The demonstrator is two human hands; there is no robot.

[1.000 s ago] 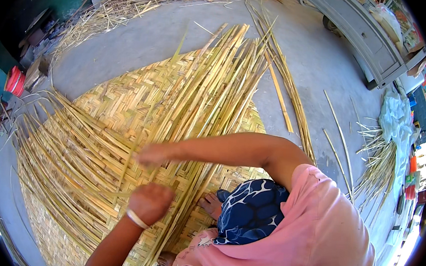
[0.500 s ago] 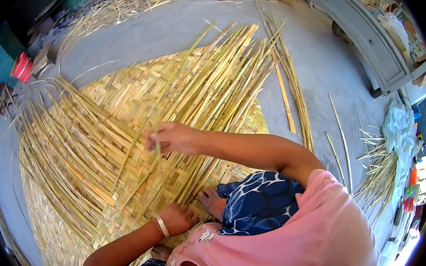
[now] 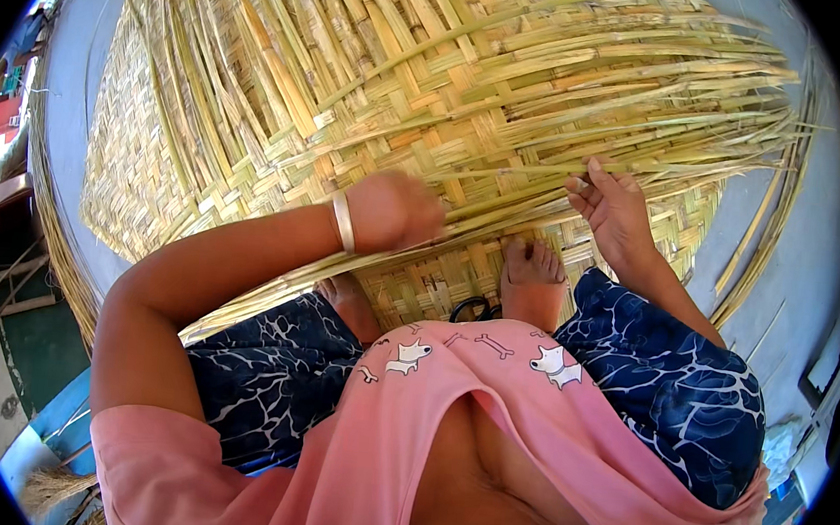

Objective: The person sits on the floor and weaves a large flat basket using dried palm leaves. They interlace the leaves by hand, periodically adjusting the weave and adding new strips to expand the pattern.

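A woven mat [image 3: 439, 274] of pale, flat split-reed strips spreads in front of me, with loose strips at its unfinished parts. My left hand [image 3: 399, 212], wearing a pale bracelet on its wrist, is over the mat's near part. It looks rounded, but motion smears its fingers. To its right, my right hand [image 3: 614, 207] has thumb and fingers closed at a thin greenish reed strip [image 3: 516, 170]. This strip runs leftward toward my left hand, where its end is hidden.
Loose strips [image 3: 671, 80] fan out at the right, and another group [image 3: 251, 32] stretches away at the upper left. My bare feet [image 3: 532, 276] rest on the mat's near part. Long strips [image 3: 773, 221] lie on the grey floor at the right.
The view has swung round and come closer to the mat. My right hand has shifted from over the mat's middle to its right side. My left hand has lifted away from near my foot.
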